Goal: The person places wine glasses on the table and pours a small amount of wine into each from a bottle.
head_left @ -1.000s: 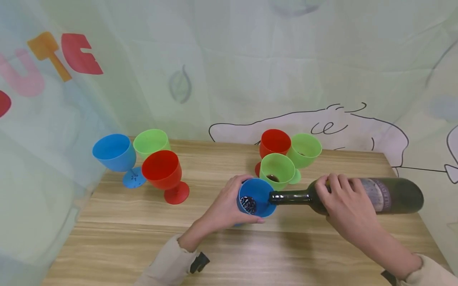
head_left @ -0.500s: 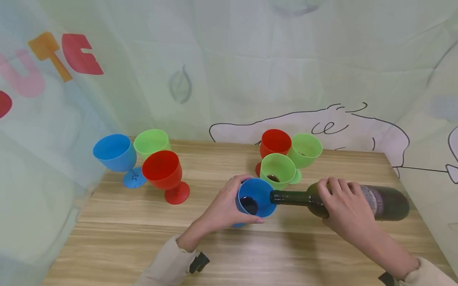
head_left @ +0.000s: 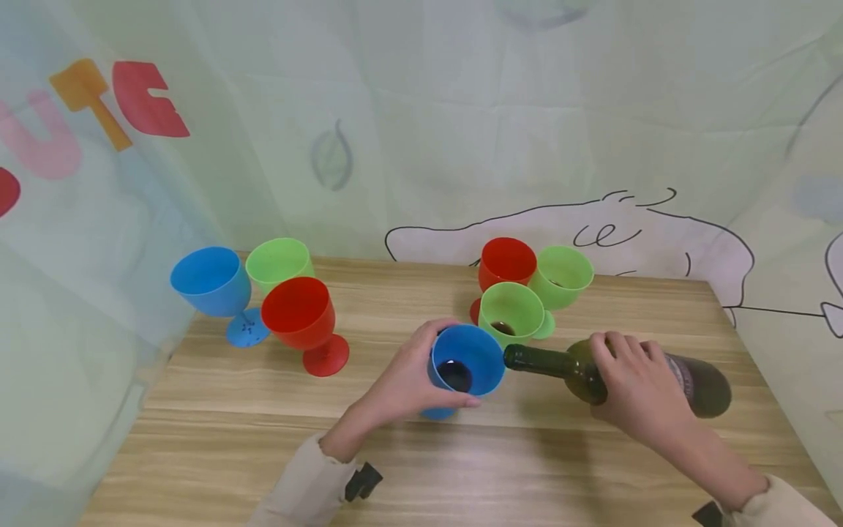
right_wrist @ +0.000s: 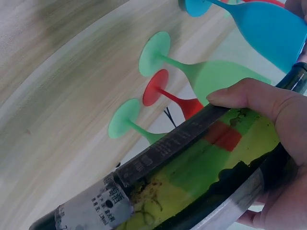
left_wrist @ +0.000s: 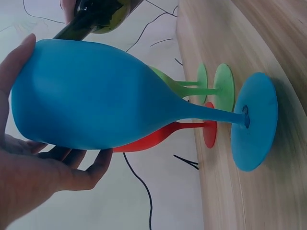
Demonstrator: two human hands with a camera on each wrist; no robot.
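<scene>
Above a wood-grain tabletop [head_left: 527, 476], a green bottle [head_left: 582, 375] is clasped sideways in the right grip [head_left: 642, 388], pointing toward the left grip [head_left: 405, 380], curled round a blue goblet [head_left: 479, 357]; beyond that grip stands a green goblet [head_left: 516, 311]. Dark liquid [head_left: 454, 375] pools inside the blue goblet.

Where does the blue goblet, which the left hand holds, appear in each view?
Head: below and slightly right of centre, the blue goblet seen from above.
Left wrist: large, sideways across the picture, its foot at the right.
Right wrist: top right corner, partly cut off.
Shared landmark: the wine bottle, its neck near the goblet's rim in all three.
</scene>
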